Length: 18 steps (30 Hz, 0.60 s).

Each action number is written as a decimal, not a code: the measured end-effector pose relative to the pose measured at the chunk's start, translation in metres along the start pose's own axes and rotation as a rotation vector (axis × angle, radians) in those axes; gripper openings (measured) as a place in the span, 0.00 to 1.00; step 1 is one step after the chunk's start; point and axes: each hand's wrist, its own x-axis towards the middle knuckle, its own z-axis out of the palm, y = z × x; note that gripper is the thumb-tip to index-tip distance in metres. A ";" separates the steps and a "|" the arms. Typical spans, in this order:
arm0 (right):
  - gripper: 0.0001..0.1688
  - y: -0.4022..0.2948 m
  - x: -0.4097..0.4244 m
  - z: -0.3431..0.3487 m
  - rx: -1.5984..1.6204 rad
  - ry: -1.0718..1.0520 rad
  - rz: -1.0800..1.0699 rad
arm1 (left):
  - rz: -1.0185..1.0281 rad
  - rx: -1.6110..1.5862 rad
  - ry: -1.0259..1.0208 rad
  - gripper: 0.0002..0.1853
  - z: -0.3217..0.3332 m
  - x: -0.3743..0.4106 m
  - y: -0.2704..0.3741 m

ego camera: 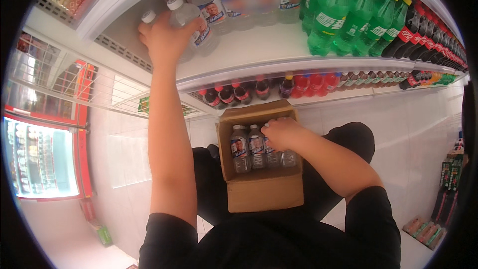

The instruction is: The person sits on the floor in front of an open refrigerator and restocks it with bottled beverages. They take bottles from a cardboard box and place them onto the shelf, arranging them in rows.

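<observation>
At the left end of the white shelf, my left hand [168, 35] is around a clear plastic bottle [194, 26], its thumb across the label. Beyond my fingers, another white-capped bottle [148, 16] shows only its top. Similar clear bottles [226, 3] stand in a row to the right. An opened cardboard box [265, 194] sits between my knees with clear labelled bottles [239, 147] standing inside. Over the box's right side, my right hand [283, 133] has its fingers closed on the top of one bottle [271, 153], hiding most of its cap.
Green soda bottles [328, 18] and cola bottles [410, 33] fill the shelf [261, 46] rightward. Several dark and red drinks [242, 93] line the lower shelf. A wire rack [74, 78] and a lit red-framed fridge [46, 157] stand at left. Cartons [450, 175] are stacked at far right.
</observation>
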 end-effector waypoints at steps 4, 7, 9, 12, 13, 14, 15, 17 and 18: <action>0.24 -0.002 -0.004 -0.006 0.002 -0.027 0.034 | 0.100 -0.097 -0.016 0.45 -0.005 -0.010 0.000; 0.24 -0.007 -0.007 -0.002 -0.013 0.005 0.017 | 0.112 -0.174 -0.073 0.43 -0.009 -0.019 0.014; 0.24 -0.008 -0.004 0.001 -0.025 0.012 -0.002 | 0.134 -0.193 -0.089 0.43 -0.006 -0.024 0.025; 0.25 -0.009 -0.004 0.000 -0.021 0.007 0.002 | 0.198 -0.234 -0.080 0.42 0.004 -0.029 0.039; 0.25 -0.008 -0.004 0.000 -0.018 0.005 0.002 | 0.210 -0.234 -0.073 0.42 0.007 -0.030 0.044; 0.25 -0.005 -0.002 0.001 -0.015 0.002 0.002 | 0.222 -0.235 -0.067 0.42 0.010 -0.032 0.050; 0.25 -0.004 -0.002 0.002 -0.011 -0.001 0.001 | 0.233 -0.235 -0.061 0.42 0.011 -0.034 0.057; 0.25 -0.004 -0.002 0.001 -0.004 -0.016 0.018 | 0.273 -0.211 -0.005 0.44 0.018 -0.040 0.067; 0.25 -0.005 -0.001 0.000 0.000 -0.021 0.022 | 0.293 -0.221 0.024 0.44 0.025 -0.041 0.068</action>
